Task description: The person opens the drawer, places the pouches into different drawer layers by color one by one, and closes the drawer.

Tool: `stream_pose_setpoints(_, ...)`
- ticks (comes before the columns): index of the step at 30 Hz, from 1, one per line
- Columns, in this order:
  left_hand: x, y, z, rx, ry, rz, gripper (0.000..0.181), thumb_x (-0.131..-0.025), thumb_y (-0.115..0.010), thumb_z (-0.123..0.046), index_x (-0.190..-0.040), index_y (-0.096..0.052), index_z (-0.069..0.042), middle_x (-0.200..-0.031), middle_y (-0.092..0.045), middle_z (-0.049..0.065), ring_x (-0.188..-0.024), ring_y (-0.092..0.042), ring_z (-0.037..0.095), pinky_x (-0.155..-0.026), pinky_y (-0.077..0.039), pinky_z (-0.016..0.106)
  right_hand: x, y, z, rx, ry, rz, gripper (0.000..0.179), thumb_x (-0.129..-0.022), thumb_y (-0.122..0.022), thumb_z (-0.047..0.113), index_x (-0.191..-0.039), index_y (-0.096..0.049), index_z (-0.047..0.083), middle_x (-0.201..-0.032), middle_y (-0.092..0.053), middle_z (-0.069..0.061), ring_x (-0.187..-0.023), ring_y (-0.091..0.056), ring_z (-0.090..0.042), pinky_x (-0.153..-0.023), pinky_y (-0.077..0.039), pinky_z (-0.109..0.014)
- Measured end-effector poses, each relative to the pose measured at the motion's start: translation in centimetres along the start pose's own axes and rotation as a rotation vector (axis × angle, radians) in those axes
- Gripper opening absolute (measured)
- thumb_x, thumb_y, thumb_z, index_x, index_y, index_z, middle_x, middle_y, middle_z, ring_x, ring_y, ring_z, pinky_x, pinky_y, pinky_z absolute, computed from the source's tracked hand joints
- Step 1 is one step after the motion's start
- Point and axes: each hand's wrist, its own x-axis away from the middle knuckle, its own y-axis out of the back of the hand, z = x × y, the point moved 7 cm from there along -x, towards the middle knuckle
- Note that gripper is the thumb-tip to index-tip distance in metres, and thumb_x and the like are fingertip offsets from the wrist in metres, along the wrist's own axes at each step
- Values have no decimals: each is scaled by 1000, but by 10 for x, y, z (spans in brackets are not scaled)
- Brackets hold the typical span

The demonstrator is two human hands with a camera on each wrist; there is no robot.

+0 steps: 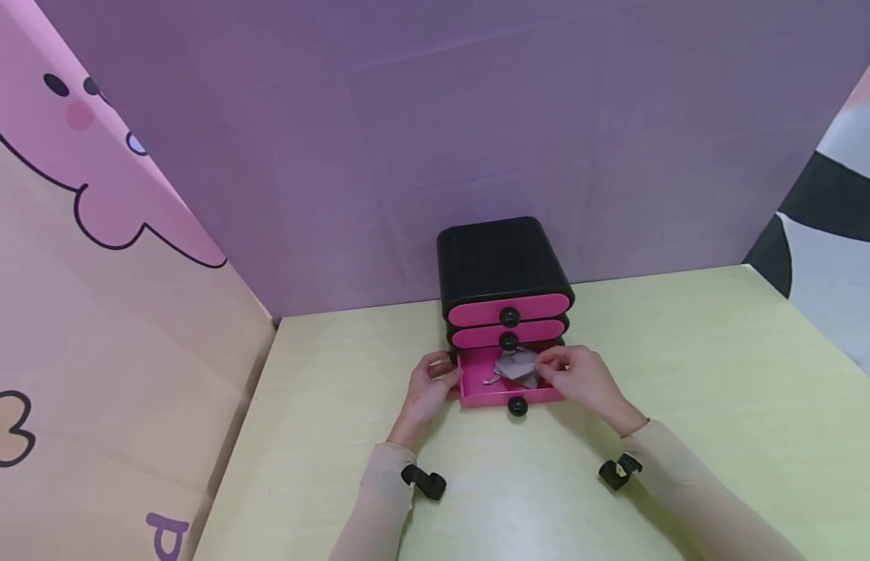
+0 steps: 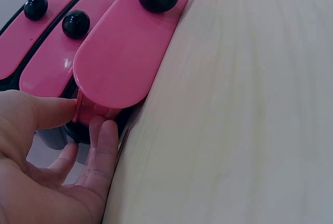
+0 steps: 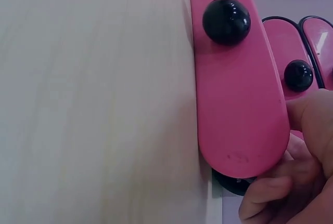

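A grey drawstring pouch [image 1: 517,366] lies in the pulled-out bottom drawer [image 1: 477,400] of a small black-and-pink chest, its pale cord trailing to the left. My left hand [image 1: 429,387] grips the drawer's left side; in the left wrist view the thumb is at its upper edge and the fingers [image 2: 105,151] are against the side. Over the drawer's right side, my right hand [image 1: 578,378] pinches the pouch's right edge between thumb and fingertips. In the right wrist view the pink drawer front [image 3: 242,104] hides the pouch, and the other fingers [image 3: 268,193] curl beside the drawer.
The chest's black top [image 1: 501,257] and two closed pink drawers with round black knobs [image 1: 509,316] stand above the open one. Beneath is a pale wooden table [image 1: 323,436]. A purple backdrop [image 1: 337,156] rises behind, with printed panels at both sides.
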Motion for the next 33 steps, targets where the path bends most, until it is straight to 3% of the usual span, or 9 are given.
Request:
stream_pose_setpoints(7, 0, 0, 0, 4, 0, 0, 50, -102, -69, -10, -148, -51, -2, -137, -63, 24, -97, -71, 19, -84, -66, 34, 2, -3, -4, -24, 4, 38, 20, -101, -71, 17, -110, -81, 3, -92, -80, -8, -82, -68, -15, -62, -47, -24)
stream_pose_setpoints(21, 1, 0, -1, -13, 7, 4, 50, -102, -70, -11, -148, -52, -4, -138, -63, 23, -98, -71, 20, -86, -66, 35, 9, 4, 1, -84, 43, -9, 19, -101, -71, 13, -112, -79, 0, -92, -81, -12, -83, -73, -21, -57, -45, -23)
stream_pose_setpoints(27, 0, 0, 0, 0, 2, 5, 50, -102, -69, -9, -148, -51, -2, -138, -63, 24, -95, -71, 19, -83, -65, 33, 14, 9, 6, -93, 35, -22, 21, -101, -71, 15, -114, -79, 1, -94, -81, -12, -82, -70, -19, -56, -45, -23)
stream_pose_setpoints(33, 0, 0, 0, -12, -3, 11, 50, -102, -69, -10, -149, -51, -2, -138, -63, 24, -98, -71, 19, -85, -65, 33, 21, 10, 6, -64, 47, -40, 21, -101, -71, 16, -115, -80, 2, -100, -81, -9, -86, -65, -16, -65, -50, -22)
